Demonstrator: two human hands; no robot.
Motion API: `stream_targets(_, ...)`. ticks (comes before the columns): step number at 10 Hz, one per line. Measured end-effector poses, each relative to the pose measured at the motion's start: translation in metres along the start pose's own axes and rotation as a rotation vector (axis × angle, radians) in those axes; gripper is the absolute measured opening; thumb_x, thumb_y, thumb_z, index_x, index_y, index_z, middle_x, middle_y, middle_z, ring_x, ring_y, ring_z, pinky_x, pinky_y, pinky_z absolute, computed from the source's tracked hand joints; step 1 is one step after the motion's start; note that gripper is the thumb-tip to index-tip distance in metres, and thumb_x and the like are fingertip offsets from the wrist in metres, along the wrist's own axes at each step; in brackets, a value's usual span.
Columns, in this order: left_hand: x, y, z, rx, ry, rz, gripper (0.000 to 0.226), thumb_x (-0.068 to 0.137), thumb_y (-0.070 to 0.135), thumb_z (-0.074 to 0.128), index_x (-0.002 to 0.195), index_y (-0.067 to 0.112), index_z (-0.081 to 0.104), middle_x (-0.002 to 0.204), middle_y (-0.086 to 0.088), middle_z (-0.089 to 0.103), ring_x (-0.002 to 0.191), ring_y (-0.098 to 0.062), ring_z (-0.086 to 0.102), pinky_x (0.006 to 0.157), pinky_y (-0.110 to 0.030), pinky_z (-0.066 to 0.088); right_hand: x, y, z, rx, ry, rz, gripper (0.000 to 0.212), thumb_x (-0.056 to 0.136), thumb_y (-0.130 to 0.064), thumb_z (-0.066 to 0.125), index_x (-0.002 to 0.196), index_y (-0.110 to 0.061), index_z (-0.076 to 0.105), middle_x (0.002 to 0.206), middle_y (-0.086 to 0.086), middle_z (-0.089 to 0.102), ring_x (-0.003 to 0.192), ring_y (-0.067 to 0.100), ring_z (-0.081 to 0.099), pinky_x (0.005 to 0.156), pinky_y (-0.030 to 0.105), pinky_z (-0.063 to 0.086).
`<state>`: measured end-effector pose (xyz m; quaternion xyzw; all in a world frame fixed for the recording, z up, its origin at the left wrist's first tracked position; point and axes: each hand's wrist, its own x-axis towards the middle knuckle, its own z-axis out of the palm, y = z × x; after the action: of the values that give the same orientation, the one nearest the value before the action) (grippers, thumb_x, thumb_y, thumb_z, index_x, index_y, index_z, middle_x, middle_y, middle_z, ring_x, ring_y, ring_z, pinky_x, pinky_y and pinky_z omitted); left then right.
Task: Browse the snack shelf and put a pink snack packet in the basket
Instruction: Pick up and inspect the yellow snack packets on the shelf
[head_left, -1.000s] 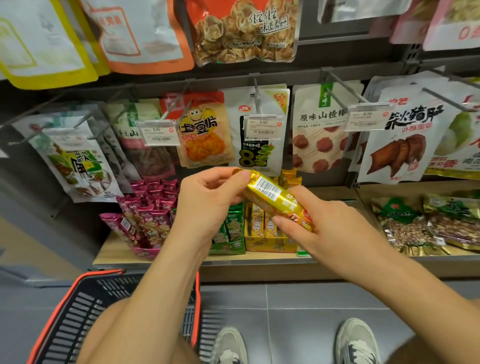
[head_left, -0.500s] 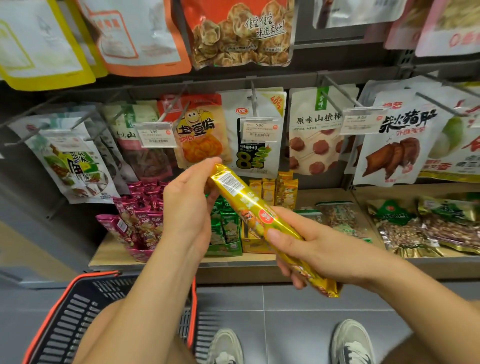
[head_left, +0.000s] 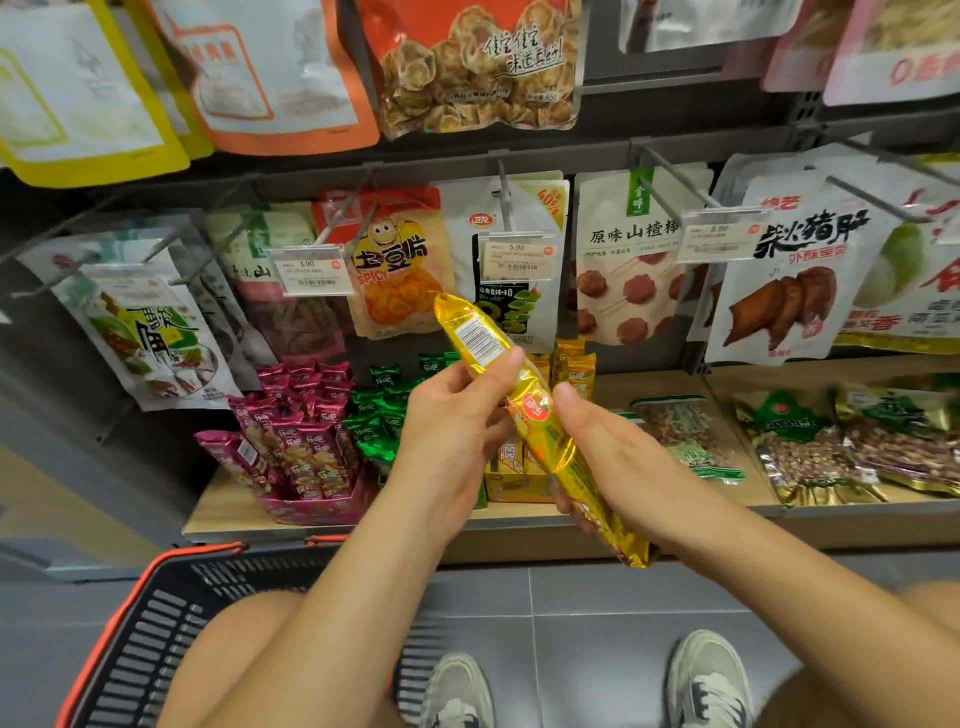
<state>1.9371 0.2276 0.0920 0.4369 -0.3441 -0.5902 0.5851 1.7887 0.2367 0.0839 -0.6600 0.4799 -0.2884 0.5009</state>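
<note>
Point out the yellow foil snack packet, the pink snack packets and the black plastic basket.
Yellow foil snack packet (head_left: 480, 338): head view, barcode label.
Pink snack packets (head_left: 311, 452): head view, a front packet.
Black plastic basket (head_left: 150, 639): head view, slotted wall.

yellow foil packet (head_left: 540, 431), pink packets (head_left: 298, 436), green packets (head_left: 379, 415), black orange-rimmed basket (head_left: 156, 613)

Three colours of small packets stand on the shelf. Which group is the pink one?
The leftmost group: pink packets in a pink tray, left of the green packets. The yellow packets stand furthest right.
</note>
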Motion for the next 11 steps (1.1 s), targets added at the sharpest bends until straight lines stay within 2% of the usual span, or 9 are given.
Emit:
stream_targets(1,-0.002,0.000,0.002,0.102,-0.009,0.064,0.022,0.080,0.020,0.073,0.097,0.007,0.069,0.080,-0.002,0.073,0.067,-0.010,0.068,0.056,-0.019,0.051,0.005,0.002,0.001,0.110,-0.097,-0.009,0.063,0.087,-0.071,0.026,0.134,-0.037,0.049,0.109,-0.023,0.056,0.085,-0.013,0.051,0.083,0.011,0.041)
stream_targets(2,-0.005,0.000,0.005,0.379,-0.052,0.216,0.018,0.080,0.017,0.077,0.097,0.016,0.073,0.087,-0.001,0.075,0.080,-0.013,0.071,0.066,-0.027,0.056,0.012,-0.005,-0.006,0.153,-0.004,-0.075,0.046,0.099,-0.048,0.038,0.131,-0.019,0.053,0.114,-0.011,0.057,0.088,-0.010,0.053,0.083,0.011,0.042)
stream_targets(3,-0.010,-0.005,0.012,0.577,-0.144,0.255,0.023,0.076,0.016,0.079,0.099,0.018,0.074,0.088,-0.003,0.075,0.085,-0.020,0.072,0.077,-0.041,0.060,0.016,-0.011,-0.020,0.261,0.034,-0.155,0.028,0.099,-0.018,0.054,0.121,-0.002,0.059,0.102,-0.002,0.064,0.087,0.002,0.061,0.083,0.020,0.051)
stream_targets(4,-0.010,-0.008,0.014,0.594,-0.195,0.202,0.026,0.073,0.023,0.080,0.098,0.020,0.074,0.086,0.000,0.076,0.083,-0.016,0.072,0.076,-0.040,0.060,0.014,-0.009,-0.024,0.336,0.109,-0.173,0.021,0.095,-0.010,0.059,0.110,0.004,0.062,0.089,0.000,0.066,0.081,0.010,0.063,0.077,0.024,0.054)
stream_targets(6,-0.012,-0.026,0.012,0.789,-0.372,0.002,0.029,0.070,0.031,0.085,0.095,0.019,0.074,0.083,0.006,0.075,0.076,-0.009,0.070,0.074,-0.033,0.058,0.013,-0.015,-0.052,0.833,0.286,-0.144,0.032,0.080,-0.034,0.064,0.100,-0.009,0.066,0.087,0.007,0.066,0.083,0.018,0.063,0.079,0.037,0.055)
stream_targets(7,-0.010,-0.026,0.007,0.842,-0.434,-0.031,0.032,0.067,0.030,0.086,0.095,0.021,0.073,0.089,0.001,0.076,0.084,-0.021,0.071,0.083,-0.042,0.058,0.013,-0.013,-0.061,0.953,0.340,-0.158,0.032,0.080,-0.034,0.063,0.100,-0.009,0.063,0.083,0.005,0.067,0.081,0.017,0.065,0.074,0.034,0.056)
stream_targets(9,-0.007,-0.017,-0.001,0.946,-0.566,-0.098,0.053,0.069,0.025,0.087,0.116,0.029,0.063,0.093,0.009,0.072,0.077,-0.001,0.066,0.077,-0.021,0.054,0.013,-0.011,-0.062,0.959,0.402,-0.138,0.032,0.082,-0.036,0.062,0.100,-0.009,0.063,0.081,0.007,0.068,0.077,0.017,0.066,0.074,0.035,0.057)
stream_targets(10,-0.008,-0.010,-0.006,0.981,-0.443,-0.052,0.065,0.063,0.024,0.090,0.120,0.031,0.060,0.084,0.008,0.063,0.063,0.005,0.058,0.066,-0.013,0.050,0.013,-0.009,-0.067,0.909,0.509,-0.091,0.028,0.094,-0.033,0.057,0.108,-0.009,0.060,0.084,0.009,0.069,0.082,0.022,0.068,0.073,0.039,0.058)
stream_targets(11,-0.007,-0.001,-0.012,0.954,-0.315,0.063,0.058,0.058,0.024,0.091,0.108,0.038,0.065,0.084,0.003,0.068,0.065,-0.004,0.062,0.069,-0.021,0.054,0.013,-0.005,-0.076,0.912,0.616,-0.016,0.032,0.099,-0.027,0.052,0.129,-0.016,0.048,0.103,0.011,0.064,0.099,0.030,0.068,0.077,0.047,0.059)
